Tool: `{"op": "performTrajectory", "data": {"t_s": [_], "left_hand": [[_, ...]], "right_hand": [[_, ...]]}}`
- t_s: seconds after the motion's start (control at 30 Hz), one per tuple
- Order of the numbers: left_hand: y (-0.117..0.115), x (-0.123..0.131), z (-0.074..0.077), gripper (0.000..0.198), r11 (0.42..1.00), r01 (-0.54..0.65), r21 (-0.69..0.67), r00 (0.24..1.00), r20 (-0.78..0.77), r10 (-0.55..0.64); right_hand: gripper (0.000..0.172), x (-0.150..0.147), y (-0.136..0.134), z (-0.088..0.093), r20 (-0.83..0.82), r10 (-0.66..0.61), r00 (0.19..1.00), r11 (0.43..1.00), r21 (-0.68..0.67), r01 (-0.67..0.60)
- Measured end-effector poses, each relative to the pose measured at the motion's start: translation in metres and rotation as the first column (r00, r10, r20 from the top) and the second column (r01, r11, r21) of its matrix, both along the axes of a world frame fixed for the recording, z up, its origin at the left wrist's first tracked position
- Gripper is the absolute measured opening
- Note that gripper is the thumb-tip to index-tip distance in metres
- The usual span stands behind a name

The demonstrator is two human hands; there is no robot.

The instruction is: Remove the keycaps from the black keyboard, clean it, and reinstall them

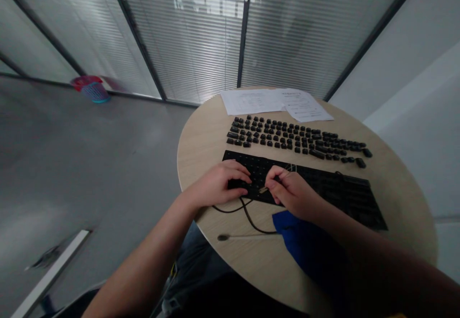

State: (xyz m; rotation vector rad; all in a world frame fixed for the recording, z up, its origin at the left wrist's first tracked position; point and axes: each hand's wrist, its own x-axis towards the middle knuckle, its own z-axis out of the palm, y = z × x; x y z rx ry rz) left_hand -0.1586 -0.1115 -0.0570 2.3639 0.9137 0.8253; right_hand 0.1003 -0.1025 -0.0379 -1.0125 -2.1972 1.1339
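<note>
A black keyboard (345, 193), its keycaps off, lies on the round wooden table. My left hand (217, 182) grips its left end, with the fingers curved over the top and the thumb near the front edge. Just to the right, my right hand (289, 188) is closed around a small brush (263, 190). Its pale tip points down at the keyboard's bare key positions. Thin wire loops (293, 168) stick out behind the fingers. The palm hides most of the brush's handle. Beyond the keyboard, many loose black keycaps (276, 133) are laid out in rows.
Printed sheets (266, 101) lie at the table's far edge. A blue cloth (305, 241) sits under my right forearm, near a black cable (251, 219) and a thin stick with a dark end (223, 237). A basket (95, 90) stands on the floor by the glass wall.
</note>
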Motion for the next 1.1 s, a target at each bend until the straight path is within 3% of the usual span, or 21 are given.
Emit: {"op": "performTrajectory", "data": {"t_s": [0.33, 0.53, 0.77, 0.93, 1.1], "left_hand": [[0.001, 0.010, -0.006, 0.020, 0.993, -0.044, 0.107, 0.986, -0.154, 0.060], [-0.001, 0.011, -0.004, 0.020, 0.994, -0.056, 0.098, 0.982, -0.173, 0.072], [-0.001, 0.013, -0.003, 0.019, 0.992, -0.054, 0.114, 0.981, -0.177, 0.073], [-0.001, 0.012, -0.003, 0.020, 0.992, -0.048, 0.120, 0.984, -0.165, 0.068], [0.000, 0.011, -0.004, 0.020, 0.992, -0.037, 0.123, 0.986, -0.157, 0.056]], "right_hand": [[0.023, 0.024, 0.002, -0.011, 0.009, -0.032, 0.999, 0.995, -0.091, 0.032], [0.017, 0.017, 0.002, -0.008, 0.081, 0.039, 0.996, 0.996, 0.076, -0.045], [0.016, 0.018, 0.001, -0.017, 0.088, 0.101, 0.991, 0.941, 0.315, -0.124], [0.021, 0.023, 0.002, -0.022, -0.049, 0.077, 0.996, 0.937, 0.345, -0.055], [0.025, 0.025, 0.001, -0.024, -0.084, 0.065, 0.994, 0.941, 0.337, -0.033]]}}
